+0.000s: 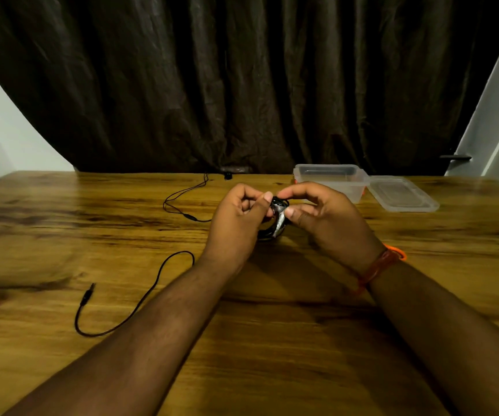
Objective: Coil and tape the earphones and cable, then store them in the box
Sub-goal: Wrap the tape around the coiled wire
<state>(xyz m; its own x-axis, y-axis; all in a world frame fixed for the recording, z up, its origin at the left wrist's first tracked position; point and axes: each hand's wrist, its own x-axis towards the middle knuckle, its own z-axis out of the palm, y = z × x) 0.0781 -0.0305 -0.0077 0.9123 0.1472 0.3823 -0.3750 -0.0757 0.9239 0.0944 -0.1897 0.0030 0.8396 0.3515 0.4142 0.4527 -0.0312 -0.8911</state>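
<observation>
Both your hands, left [237, 219] and right [322, 217], pinch the taped coil [276, 219]; the open box [331, 178] sits beyond, nearer your right, at the surface's far edge.

Light: dim and warm, falling from above onto the table [272, 340].
Shadows: soft, under both forearms.
Glare: faint sheen on the dark curtain [242, 85].
Blur: left tabletop smeared.
Distortion: wide-angle bending at the edges.
</observation>
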